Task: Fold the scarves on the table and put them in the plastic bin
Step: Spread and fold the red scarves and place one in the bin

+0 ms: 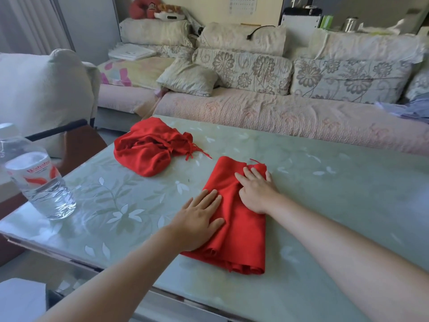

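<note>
Both my hands, left hand (pixel 199 219) and right hand (pixel 257 194), press flat with fingers spread on the folded scarf (pixel 241 235); the crumpled scarf (pixel 148 147) lies beyond it on the counter (pixel 336 194).

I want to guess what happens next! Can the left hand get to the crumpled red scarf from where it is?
Probably yes. The left hand lies flat on the folded scarf, and only bare table lies between it and the crumpled scarf.

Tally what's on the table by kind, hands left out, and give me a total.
Red scarves: 2, one folded scarf under both hands, one crumpled scarf behind it
Water bottle: 1
Total: 3
</note>
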A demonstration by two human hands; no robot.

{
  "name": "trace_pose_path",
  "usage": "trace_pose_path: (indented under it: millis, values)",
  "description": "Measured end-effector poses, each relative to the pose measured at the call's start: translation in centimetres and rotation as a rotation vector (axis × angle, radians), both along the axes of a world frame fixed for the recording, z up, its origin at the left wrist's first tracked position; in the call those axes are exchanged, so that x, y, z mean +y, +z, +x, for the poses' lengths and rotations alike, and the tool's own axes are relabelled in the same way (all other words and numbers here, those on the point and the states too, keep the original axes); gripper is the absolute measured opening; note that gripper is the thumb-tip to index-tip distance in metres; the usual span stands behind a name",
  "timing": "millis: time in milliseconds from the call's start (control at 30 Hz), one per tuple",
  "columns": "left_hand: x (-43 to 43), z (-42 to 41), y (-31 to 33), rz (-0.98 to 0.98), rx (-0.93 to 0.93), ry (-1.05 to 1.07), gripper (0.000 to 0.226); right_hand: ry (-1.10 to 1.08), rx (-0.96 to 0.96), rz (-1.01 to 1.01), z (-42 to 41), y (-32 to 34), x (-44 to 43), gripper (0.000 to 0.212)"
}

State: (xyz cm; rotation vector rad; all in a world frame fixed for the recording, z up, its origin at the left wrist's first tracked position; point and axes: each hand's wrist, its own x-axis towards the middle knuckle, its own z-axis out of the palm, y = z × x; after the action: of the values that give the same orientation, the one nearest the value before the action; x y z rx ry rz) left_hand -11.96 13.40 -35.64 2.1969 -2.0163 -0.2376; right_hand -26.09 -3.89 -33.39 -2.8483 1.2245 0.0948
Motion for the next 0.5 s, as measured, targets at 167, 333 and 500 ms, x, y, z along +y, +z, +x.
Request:
trace_pose_path:
  millis: [167, 333, 500]
  values:
    - [-0.2, -1.2, 0.2, -0.041, -0.023, 0.040, 0.087, 0.208, -0.213, -0.038, -2.5, 0.0, 4.4, 0.058]
    - [1.8, -1.0, 1.1, -0.179, -0.066, -0.116, 0.074, 0.507, -0.335, -0.030, -7.1, -0.2, 8.6, 0.055]
    - [4.9, -0.7, 1.6, -0.258, -0.128, -0.311, 0.055, 0.634, -0.205, -0.039, -11.2, 0.1, 11.1, 0.067]
